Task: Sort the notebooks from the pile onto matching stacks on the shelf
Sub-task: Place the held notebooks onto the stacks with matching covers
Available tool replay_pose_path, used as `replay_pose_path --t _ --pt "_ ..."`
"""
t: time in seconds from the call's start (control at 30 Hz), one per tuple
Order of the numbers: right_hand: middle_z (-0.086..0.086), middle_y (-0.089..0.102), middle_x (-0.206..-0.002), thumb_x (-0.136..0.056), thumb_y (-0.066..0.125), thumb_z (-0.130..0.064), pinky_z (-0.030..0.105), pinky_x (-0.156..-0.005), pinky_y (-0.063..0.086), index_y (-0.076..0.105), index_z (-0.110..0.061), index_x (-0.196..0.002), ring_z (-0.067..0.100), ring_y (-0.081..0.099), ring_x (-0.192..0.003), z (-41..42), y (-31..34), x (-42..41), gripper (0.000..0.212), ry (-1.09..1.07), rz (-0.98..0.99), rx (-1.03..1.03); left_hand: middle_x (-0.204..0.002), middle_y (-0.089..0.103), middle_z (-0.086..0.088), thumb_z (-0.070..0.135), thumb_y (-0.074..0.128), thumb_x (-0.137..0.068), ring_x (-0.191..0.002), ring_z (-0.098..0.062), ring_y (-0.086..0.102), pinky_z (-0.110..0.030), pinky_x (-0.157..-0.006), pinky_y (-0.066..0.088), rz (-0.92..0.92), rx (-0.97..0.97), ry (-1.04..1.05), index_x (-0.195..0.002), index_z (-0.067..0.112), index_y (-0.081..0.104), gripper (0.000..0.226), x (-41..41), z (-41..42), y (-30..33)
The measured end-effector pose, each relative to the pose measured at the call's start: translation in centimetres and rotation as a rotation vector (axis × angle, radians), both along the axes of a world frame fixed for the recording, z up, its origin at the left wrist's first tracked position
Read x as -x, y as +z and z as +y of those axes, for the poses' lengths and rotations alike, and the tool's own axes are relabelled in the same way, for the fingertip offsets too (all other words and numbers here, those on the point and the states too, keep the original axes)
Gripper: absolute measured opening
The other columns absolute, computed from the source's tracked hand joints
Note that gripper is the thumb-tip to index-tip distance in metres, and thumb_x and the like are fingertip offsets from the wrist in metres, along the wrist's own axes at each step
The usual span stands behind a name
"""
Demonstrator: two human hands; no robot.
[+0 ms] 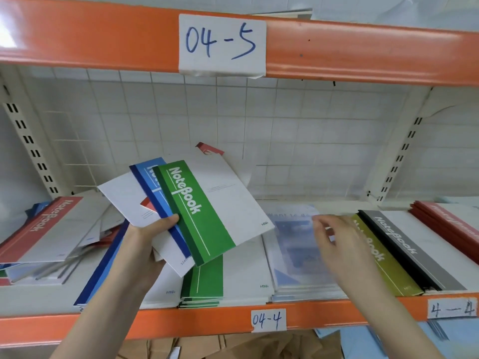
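Your left hand [145,244] reaches up from the lower left of the frame and grips a fanned bundle of notebooks, thumb curled over their lower edge. The green-spined notebook [204,211] sits on top, tilted, its band reading "NoteBook" in white and a small "HMEi" mark near its right edge. Under it a blue-spined notebook [153,187] and a white cover with a red corner [129,200] spread to the left, and another red corner peeks out at the top.

Your right hand [337,242] comes in from the lower right and hovers over the pale blue stack [293,255] at centre right. It is motion-blurred; the fingers look loosely curled and hold nothing.

On the shelf [207,320], left to right, lie the loose pile with a red "NoteBook" cover [44,229] at far left, a blue-spined stack [103,270], a green-spined stack [204,283] directly below the held bundle, then an olive "NoteBook" stack [381,257], a grey-and-black "NoteBook" stack [409,244] and a red stack [448,221] at the right edge.

The upper beam carries a paper label [222,44] handwritten "04-5". The lower beam shows "04-4" [268,320] and "4-4" [452,308].
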State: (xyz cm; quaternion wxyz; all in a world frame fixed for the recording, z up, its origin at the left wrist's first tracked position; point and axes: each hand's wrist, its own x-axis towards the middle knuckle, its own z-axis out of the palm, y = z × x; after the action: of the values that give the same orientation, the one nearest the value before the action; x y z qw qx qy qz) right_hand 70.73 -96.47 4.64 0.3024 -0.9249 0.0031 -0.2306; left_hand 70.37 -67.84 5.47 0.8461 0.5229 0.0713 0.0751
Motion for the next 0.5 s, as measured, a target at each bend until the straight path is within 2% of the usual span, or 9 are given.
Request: replay_pose_path --t 0.1,0.13,0.2,0.27,0.37,0.43,0.5 --pt "-0.007 0.063 -0.106 -0.096 0.047 -0.036 0.028 -0.084 0.048 0.059 -0.022 -0.111 0.009 0.059 -0.095 4.4 2.1 -1.0 0.024 0.280 0.250 -0.439 -0.105 0.073 -0.008 0.000 0.057 -0.086 -0.090 -0.027 0.071 -0.037 -0.069 0.059 0.030 -0.007 -0.031 -0.112 0.014 0.061 0.029 0.4 -0.8 -0.1" --pt "-0.006 0.064 -0.104 -0.094 0.050 -0.038 0.029 -0.084 0.049 0.057 -0.024 -0.111 0.008 0.061 -0.093 5.4 2.3 -1.3 0.023 0.334 0.340 -0.504 -0.105 0.073 -0.008 0.000 0.058 -0.086 -0.090 -0.027 0.071 -0.038 -0.069 0.058 0.037 -0.013 -0.033 -0.111 0.013 0.061 0.029 0.5 -0.9 -0.1" --pt "-0.001 0.067 -0.098 -0.092 0.057 -0.032 0.029 -0.076 0.052 0.053 -0.022 -0.115 0.011 0.065 -0.087 6.8 2.3 -2.0 0.025 0.398 0.414 -0.507 -0.104 0.073 -0.009 0.001 0.059 -0.086 -0.091 -0.028 0.071 -0.040 -0.073 0.057 0.042 -0.014 -0.020 -0.116 0.012 0.060 0.032 0.8 -0.6 0.0" --pt "0.001 0.069 -0.090 -0.091 0.060 -0.024 0.029 -0.067 0.052 0.050 -0.025 -0.116 0.014 0.066 -0.081 7.2 2.0 -2.4 0.026 0.369 0.389 -0.538 -0.104 0.073 -0.008 0.002 0.060 -0.085 -0.090 -0.028 0.071 -0.041 -0.074 0.057 0.039 0.004 0.016 -0.119 0.013 0.059 0.036 1.1 0.3 0.2" --pt "0.002 0.069 -0.082 -0.092 0.059 -0.016 0.030 -0.064 0.050 0.052 -0.028 -0.111 0.016 0.066 -0.077 6.7 1.3 -2.7 0.024 0.297 0.294 -0.562 -0.101 0.073 -0.005 0.003 0.061 -0.085 -0.081 -0.022 0.073 -0.034 -0.060 0.058 0.019 0.023 0.151 -0.113 0.018 0.057 0.032 1.6 2.9 0.6" --pt "-0.002 0.066 -0.079 -0.093 0.056 -0.014 0.017 -0.054 0.045 0.053 -0.027 -0.110 0.010 0.061 -0.071 6.5 0.7 -2.6 0.022 0.270 0.272 -0.474 -0.103 0.070 -0.006 0.001 0.059 -0.087 -0.079 -0.020 0.072 -0.032 -0.056 0.057 -0.009 0.015 0.249 -0.109 0.019 0.056 0.029 2.0 4.8 0.9" --pt "-0.005 0.062 -0.074 -0.094 0.053 -0.014 0.010 -0.047 0.038 0.057 -0.025 -0.110 0.006 0.055 -0.064 6.6 0.1 -2.5 0.020 0.255 0.273 -0.331 -0.096 0.065 -0.004 -0.004 0.055 -0.090 -0.070 -0.006 0.068 -0.024 -0.054 0.055 -0.019 -0.019 0.333 -0.107 0.022 0.055 0.031 2.9 6.2 1.2"
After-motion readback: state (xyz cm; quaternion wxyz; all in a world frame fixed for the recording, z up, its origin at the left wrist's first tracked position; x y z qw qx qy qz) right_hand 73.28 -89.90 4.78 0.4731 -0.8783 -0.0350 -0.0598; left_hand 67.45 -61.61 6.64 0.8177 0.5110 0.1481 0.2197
